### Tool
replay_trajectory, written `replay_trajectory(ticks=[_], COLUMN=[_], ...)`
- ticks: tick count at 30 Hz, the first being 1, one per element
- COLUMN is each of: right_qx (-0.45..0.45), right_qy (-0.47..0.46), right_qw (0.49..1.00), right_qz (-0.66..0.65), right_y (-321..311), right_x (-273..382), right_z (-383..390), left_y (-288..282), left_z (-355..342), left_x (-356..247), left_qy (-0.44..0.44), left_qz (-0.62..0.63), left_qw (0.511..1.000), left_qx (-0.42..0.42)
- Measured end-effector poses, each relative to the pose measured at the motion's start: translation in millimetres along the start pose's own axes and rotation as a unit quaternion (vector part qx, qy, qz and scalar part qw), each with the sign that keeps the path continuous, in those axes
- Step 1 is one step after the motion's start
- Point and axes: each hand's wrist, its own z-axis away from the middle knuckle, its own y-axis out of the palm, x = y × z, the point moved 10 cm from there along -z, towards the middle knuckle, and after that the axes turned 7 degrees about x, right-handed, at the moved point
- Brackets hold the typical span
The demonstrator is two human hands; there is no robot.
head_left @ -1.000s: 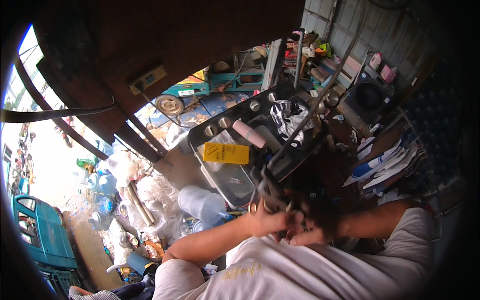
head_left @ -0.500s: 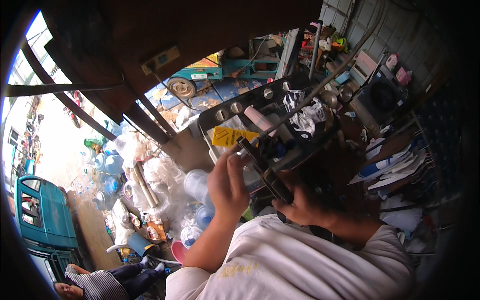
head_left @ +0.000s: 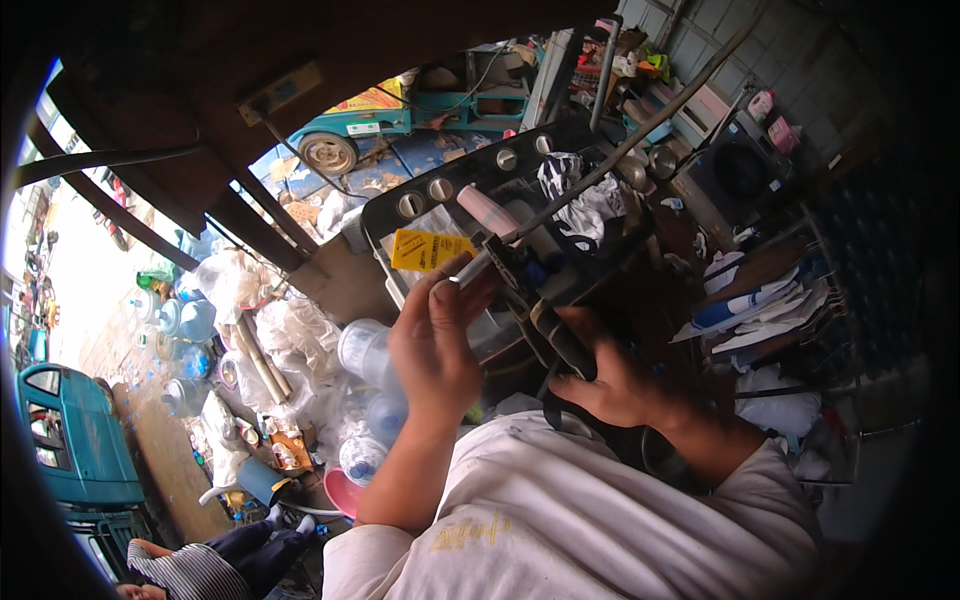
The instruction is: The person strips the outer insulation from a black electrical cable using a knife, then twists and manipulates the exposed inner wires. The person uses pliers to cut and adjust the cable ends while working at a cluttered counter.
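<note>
My left hand is raised in front of my chest, its fingers pinched round a small silvery rod or tube. My right hand grips dark-handled pliers; their handles show slightly apart. The jaws of the pliers reach up to the far end of the silvery piece, and I cannot tell whether they bite on it. Just beyond the left fingers lies a yellow card on a black washing-machine top with round knobs. A pink cylinder lies behind the card.
A long rod slants across the machine top, where a striped cloth lies. Plastic bags and blue water bottles heap up at left, near a pink basin. Another person is at lower left. Flattened cardboard is stacked at right.
The surroundings and both hands have shifted slightly leftward in view. The pliers' handles now show farther apart. The silvery piece stays in my left hand.
</note>
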Motion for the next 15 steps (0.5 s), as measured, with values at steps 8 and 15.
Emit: replay_trajectory(ticks=[8,15], right_qx=[0.079,0.061], right_qy=[0.102,0.085], right_qw=[0.991,0.987], right_qz=[-0.035,-0.123], right_y=[4,13], right_x=[3,-18], right_z=[-9,-13], left_y=[-5,-3], left_z=[0,-3], left_x=[4,0], left_qy=[-0.005,-0.005], left_qz=[-0.006,-0.042], left_qw=[1.0,0.999], left_qx=[-0.006,0.014])
